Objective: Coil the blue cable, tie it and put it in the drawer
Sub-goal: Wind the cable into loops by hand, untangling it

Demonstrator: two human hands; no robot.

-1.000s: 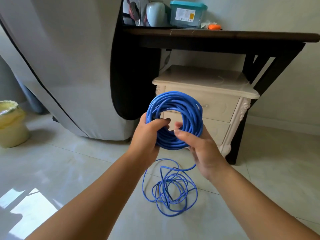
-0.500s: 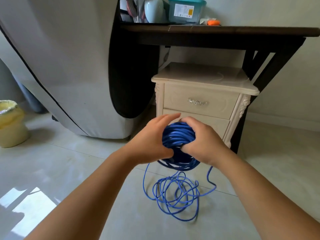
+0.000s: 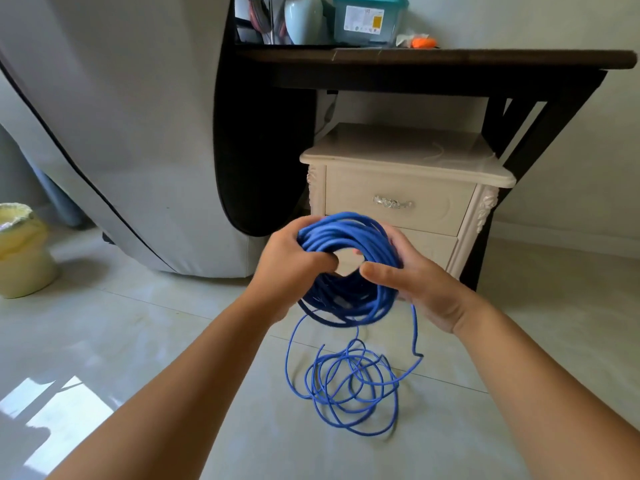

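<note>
Both hands are on the cable (image 3: 346, 233), coiled into a fat ring dead centre. The left hand (image 3: 289, 263) has its fingers curled round the ring's 9 o'clock side and the right hand (image 3: 417, 284) grips the 3 o'clock side. The rest hangs to a loose tangle (image 3: 346, 386) on the floor (image 3: 138, 341) at 6 o'clock. The drawer (image 3: 394, 216) is closed, at about 1 o'clock behind the ring.

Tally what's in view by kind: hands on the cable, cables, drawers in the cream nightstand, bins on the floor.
Hands holding the cable: 2, left hand and right hand
Cables: 1, blue cable, partly coiled, rest loose on the floor
Drawers: 2, upper drawer and lower drawer, both closed
Bins: 1, yellow bin
Total: 6
</note>
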